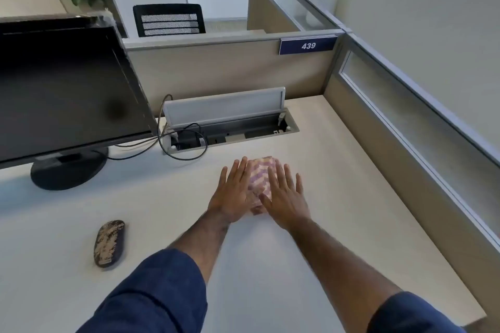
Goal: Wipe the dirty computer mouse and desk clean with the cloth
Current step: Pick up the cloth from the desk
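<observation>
A folded pink and purple patterned cloth [259,176] lies on the pale desk [338,197], right of centre. My left hand [234,192] lies flat on the cloth's left side with fingers spread. My right hand [285,194] lies flat on its right side, fingers apart as well. Both palms press down and neither hand grips anything. The dark computer mouse [109,243], smeared with brownish dirt, rests on the desk to the lower left, well apart from my hands.
A black monitor [62,89] on a round stand [69,167] fills the left. Behind the cloth is an open cable tray [230,127] with black cables [186,143]. Beige partitions [378,127] close the back and right; the desk's edge runs at lower right.
</observation>
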Available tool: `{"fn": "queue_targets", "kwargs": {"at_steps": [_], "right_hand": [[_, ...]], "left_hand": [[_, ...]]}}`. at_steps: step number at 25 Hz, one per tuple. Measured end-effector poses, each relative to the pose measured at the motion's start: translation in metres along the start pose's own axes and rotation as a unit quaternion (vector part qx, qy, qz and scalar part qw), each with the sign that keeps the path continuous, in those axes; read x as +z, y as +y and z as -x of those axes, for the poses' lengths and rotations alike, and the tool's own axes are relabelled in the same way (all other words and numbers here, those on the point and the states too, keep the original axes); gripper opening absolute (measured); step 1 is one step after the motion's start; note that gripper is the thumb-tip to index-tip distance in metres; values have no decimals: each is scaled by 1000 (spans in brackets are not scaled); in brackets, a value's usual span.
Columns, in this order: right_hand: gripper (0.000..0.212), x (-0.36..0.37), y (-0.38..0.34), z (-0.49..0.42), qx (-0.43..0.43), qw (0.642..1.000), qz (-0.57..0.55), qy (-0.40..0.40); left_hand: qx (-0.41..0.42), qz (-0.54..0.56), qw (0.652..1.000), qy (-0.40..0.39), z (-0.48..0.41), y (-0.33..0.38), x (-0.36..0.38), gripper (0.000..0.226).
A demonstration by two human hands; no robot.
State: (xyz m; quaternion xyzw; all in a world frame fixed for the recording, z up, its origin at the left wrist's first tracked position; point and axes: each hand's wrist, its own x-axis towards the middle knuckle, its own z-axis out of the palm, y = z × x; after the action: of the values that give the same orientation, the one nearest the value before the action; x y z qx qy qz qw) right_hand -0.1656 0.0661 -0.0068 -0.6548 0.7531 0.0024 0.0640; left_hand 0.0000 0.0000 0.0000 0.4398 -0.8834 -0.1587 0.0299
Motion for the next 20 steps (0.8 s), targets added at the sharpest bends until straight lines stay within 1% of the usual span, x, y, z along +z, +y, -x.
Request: {"fn": "queue_targets", "kwargs": {"at_steps": [4, 7, 10, 14, 16, 20], "right_hand": [[81, 5, 4, -25, -12, 999, 14, -38], [83, 7, -2, -44, -41, 997, 10, -59], [85, 14, -13, -59, -69, 995, -22, -69], [95, 25, -26, -68, -47, 997, -28, -60], [89, 28, -30, -70, -22, 997, -39, -55], [70, 28, -37, -73, 8, 996, -66, -53]], "left_hand": [[-24, 48, 998, -44, -23, -2, 12, 82], [-29, 61, 996, -62, -32, -12, 15, 80], [-34, 73, 995, -60, -32, -24, 17, 80], [-46, 55, 997, -43, -17, -38, 21, 80], [-58, 46, 997, -25, -4, -44, 25, 82], [-74, 29, 997, 1, 25, -53, 32, 83]]}}
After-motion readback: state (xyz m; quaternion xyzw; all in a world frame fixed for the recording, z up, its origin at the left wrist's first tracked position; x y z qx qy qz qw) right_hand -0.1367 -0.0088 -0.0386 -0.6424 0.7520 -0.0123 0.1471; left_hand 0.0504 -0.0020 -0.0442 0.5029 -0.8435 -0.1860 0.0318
